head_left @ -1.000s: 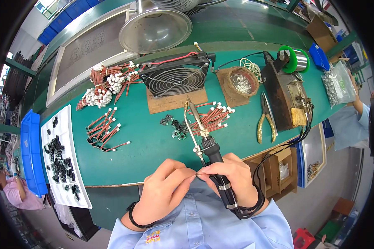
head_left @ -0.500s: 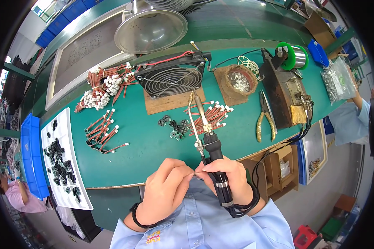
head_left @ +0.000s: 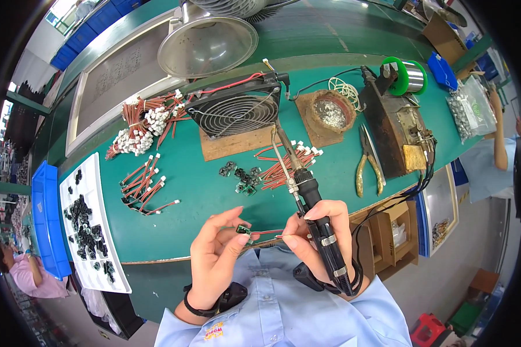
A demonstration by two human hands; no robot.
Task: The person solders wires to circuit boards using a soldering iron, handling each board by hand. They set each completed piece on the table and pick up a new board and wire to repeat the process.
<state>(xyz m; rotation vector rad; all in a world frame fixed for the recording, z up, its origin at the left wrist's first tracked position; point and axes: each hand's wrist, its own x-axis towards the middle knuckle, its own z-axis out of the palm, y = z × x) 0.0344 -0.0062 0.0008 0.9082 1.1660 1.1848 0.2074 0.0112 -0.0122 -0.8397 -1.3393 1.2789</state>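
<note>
Sm. green board (head_left: 244, 229) in L hand (head_left: 211, 254), red wire (head_left: 266, 232) across to R hand (head_left: 340, 231).
Board sits betw. L thumb + fingertips, other fingers loosely spread; wire runs R-ward from it, end pinched in R fingertips, same hand curled round soldering iron (head_left: 309, 194). Main risk, we judge: R tugs wire vs. light L grip, so board slips or wire pulls off; can't tell if joint is sound. R hand doing 2 jobs, so iron cd swing w/ any tug. Its tip points fwd of R hand, above loose wires (head_left: 286, 168); if hot, a dip cd scorch insulation, or mark boards (head_left: 248, 180) fwd of L hand.
</note>
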